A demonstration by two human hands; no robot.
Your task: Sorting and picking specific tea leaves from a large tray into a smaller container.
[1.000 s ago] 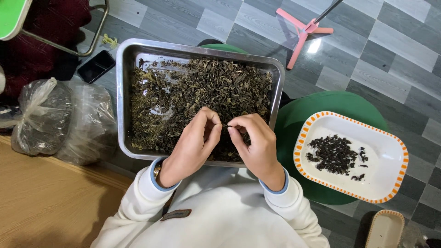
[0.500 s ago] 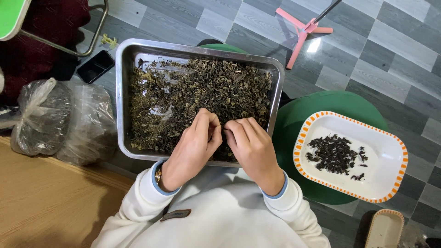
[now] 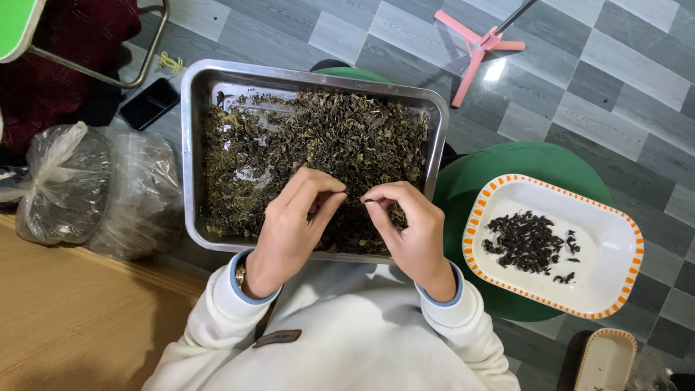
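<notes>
Over the leaf-filled metal tray (image 3: 190,145), both hands' fingers (image 3: 376,210) pinch something too small to identify.

The near rim of the rectangular steel tray (image 3: 190,181) lay hidden behind both hands. Whatever the left hand (image 3: 289,224) and right hand (image 3: 407,228) pinched was too small to tell. A small orange-trimmed white dish (image 3: 604,360) was cut off at the near edge, a green-topped stool (image 3: 13,25) at the far left corner.
</notes>
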